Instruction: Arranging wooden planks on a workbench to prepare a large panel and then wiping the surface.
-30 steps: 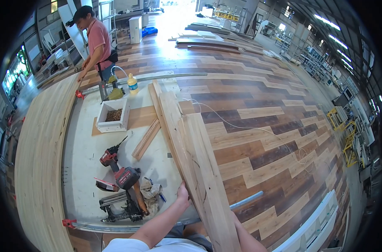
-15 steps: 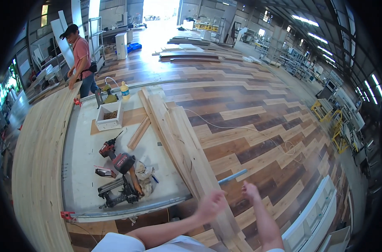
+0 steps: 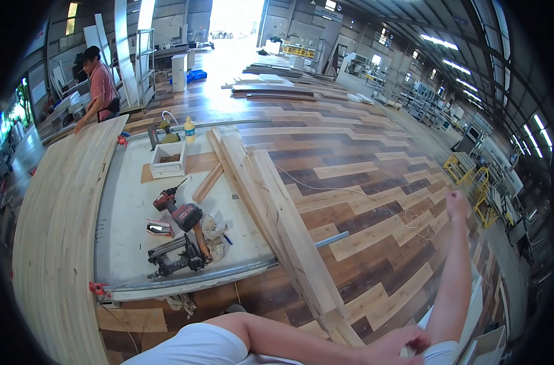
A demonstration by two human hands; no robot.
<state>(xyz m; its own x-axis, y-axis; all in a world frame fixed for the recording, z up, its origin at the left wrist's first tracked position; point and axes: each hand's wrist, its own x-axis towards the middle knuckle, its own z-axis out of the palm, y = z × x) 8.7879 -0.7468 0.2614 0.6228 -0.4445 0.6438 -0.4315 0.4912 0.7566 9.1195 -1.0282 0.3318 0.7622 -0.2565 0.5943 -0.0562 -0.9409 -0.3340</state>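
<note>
My right arm reaches out to the right, and my right hand (image 3: pixel 456 205) is closed in a fist above the floor. Whatever the fist may hold is hidden. My left hand (image 3: pixel 400 345) is at the lower edge, beside my right upper arm and white sleeve (image 3: pixel 441 353). Its fingers are curled, with a small pale bit between them that I cannot make out. Nearest to my left arm lie long wooden boards (image 3: pixel 289 225) along the table's right side. A black nail gun (image 3: pixel 176 258), a red and black cordless drill (image 3: pixel 182 213) and a wooden handle (image 3: pixel 201 240) rest on the table.
A wide wooden panel (image 3: pixel 61 225) lies along the left of the white worktable (image 3: pixel 121 243), with red clamps (image 3: pixel 98 288) at its edge. A white box of screws (image 3: pixel 168 160) and a yellow bottle (image 3: pixel 190 129) stand farther back. A person (image 3: pixel 99 85) touches the panel's far end.
My right hand has swung up and out to the right. My left hand has moved down and right, from over the boards to beside my right sleeve. The person has shifted slightly left.
</note>
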